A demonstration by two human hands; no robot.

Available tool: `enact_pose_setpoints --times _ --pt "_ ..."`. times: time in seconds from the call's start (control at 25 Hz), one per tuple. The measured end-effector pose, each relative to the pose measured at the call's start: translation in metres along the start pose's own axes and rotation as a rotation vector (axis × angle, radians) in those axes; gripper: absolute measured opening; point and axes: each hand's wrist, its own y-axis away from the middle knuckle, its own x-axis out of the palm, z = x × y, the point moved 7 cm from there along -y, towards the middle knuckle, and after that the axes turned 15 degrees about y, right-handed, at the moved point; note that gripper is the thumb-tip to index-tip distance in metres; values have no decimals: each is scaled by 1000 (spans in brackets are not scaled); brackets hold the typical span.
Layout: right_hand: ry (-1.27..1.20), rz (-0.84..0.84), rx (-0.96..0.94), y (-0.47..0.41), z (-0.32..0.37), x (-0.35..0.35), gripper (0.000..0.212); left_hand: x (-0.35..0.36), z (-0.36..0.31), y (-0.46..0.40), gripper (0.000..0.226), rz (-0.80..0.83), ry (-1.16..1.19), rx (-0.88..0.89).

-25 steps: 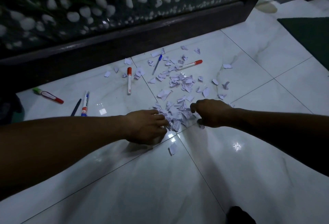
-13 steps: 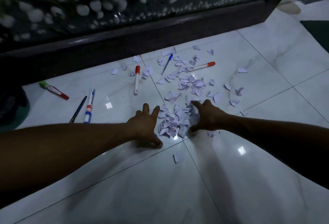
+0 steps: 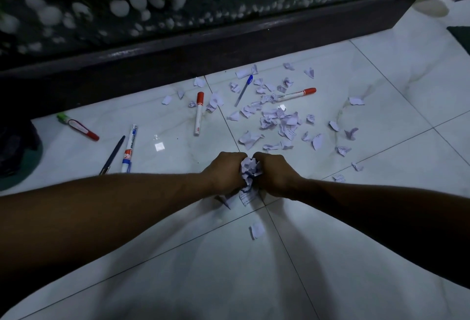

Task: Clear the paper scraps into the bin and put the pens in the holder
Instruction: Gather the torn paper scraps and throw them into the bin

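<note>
My left hand and my right hand press together around a bunch of paper scraps, fingers curled on it just above the white tiled floor. More loose scraps lie scattered beyond the hands, and one scrap lies nearer me. Several pens lie on the floor: a red-capped marker, a second red-capped marker, a blue pen, a white and blue marker, a dark pen and a green-tipped red pen.
A dark wooden frame with white pebbles behind glass runs along the far side. A dark bag-like object on a green base sits at the left edge. A dark mat corner shows at the far right.
Both hands swept inward from either side of the scrap pile and closed together on a bunch of scraps. The camera tilted slightly.
</note>
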Motion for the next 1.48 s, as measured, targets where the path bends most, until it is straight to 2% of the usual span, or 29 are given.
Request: enact_pose_setpoints --times 0.12,0.24,0.44,0.6,0.68,0.76,0.92,1.04,1.2,1.32,1.48 --pt "-102 -18 22 -4 4 -8 15 -13 1 1 23 -26 67 -42" --pt "-171 -43 13 -9 18 -21 25 -30 -5 2 26 -59 78 -50" --pt "-113 -102 -15 -18 54 -55 22 -72 -15 14 21 -148 94 -42" --pt "-109 -125 -65 -25 97 -93 16 -125 -22 39 27 -250 172 -31" --pt "-113 -150 -105 -31 123 -113 16 -157 -22 52 20 -308 195 -18" --pt "-105 -190 -155 -40 157 -134 15 -195 -21 70 16 -370 191 -9" --pt "-168 -215 -246 -63 241 -169 16 -279 -9 113 25 -463 135 -37" --pt "-78 -242 -359 -77 328 -189 22 -346 16 155 15 -586 116 -38" --pt "-9 -269 -444 -92 444 -200 23 -414 56 235 19 -732 373 -25" --pt "-6 -207 -510 -90 513 -187 17 -440 95 290 20 -897 562 -18" --pt "-33 -105 -509 -91 558 -146 22 -446 156 323 20 -990 553 -228"
